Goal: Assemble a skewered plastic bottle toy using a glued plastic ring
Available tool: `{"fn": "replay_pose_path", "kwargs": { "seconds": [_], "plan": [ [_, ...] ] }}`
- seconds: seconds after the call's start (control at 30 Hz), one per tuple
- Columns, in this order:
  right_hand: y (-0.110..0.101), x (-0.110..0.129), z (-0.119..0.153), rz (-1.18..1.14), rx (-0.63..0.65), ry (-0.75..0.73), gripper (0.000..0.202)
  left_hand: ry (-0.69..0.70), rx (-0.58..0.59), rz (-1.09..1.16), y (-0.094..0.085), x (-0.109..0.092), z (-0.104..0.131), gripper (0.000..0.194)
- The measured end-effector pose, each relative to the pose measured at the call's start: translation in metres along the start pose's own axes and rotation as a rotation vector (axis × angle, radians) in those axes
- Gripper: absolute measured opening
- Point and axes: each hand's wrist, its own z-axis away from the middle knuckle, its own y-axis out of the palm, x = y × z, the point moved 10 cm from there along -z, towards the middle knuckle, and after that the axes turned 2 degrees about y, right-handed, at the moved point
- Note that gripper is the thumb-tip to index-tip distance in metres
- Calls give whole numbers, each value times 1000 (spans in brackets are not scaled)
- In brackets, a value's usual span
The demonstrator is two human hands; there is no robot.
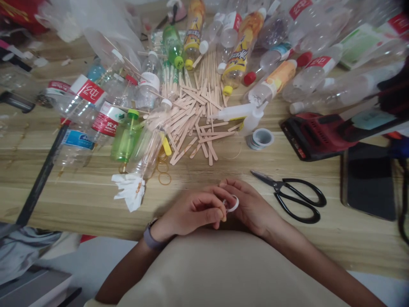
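Observation:
Both hands meet at the table's front edge, close to my body. My left hand [200,211], with a band on its wrist, has its fingers curled and pinched at a small white ring [234,204]. My right hand [251,207] is behind and beside the ring, its fingers bent toward the left hand's fingertips. The ring looks like a bottle-cap ring or small tape loop; its exact kind is unclear. Black-handled scissors [289,194] lie right of my right hand. Several wooden sticks [198,115] are heaped beyond my hands.
Plastic bottles [145,145] crowd the left and back. A white tissue [130,190] and rubber bands [164,178] lie front left. A grey tape roll [261,138], glue bottle [234,111], red-black power tool [316,134] and dark phone [369,181] are at right.

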Motion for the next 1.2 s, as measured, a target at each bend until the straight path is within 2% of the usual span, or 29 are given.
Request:
{"fn": "replay_pose_path", "kwargs": {
  "seconds": [0.1, 0.2, 0.47, 0.67, 0.8, 1.03, 1.2],
  "plan": [
    [0, -4, 0, 23, -4, 23, 35, 125, 35, -232, 2, -17, 0, 30],
    [-2, 0, 1, 52, -19, 7, 35, 196, 75, -403, 6, -25, 2, 25],
    [0, 4, 0, 127, -21, -8, 28, 273, 209, -906, 26, -33, 7, 22],
    [-1, -2, 0, 200, -8, -11, 28, 303, 326, -1280, 45, -27, 7, 25],
    [2, -1, 1, 239, 2, -24, 27, 318, 390, -1376, 52, -24, 9, 24],
    [0, 8, 2, 302, -7, -55, 25, 318, 311, -1399, 41, -29, 13, 24],
    [2, 36, 8, 621, -37, -326, 29, 309, 345, -1349, 39, -25, 17, 22]
  ]
}}
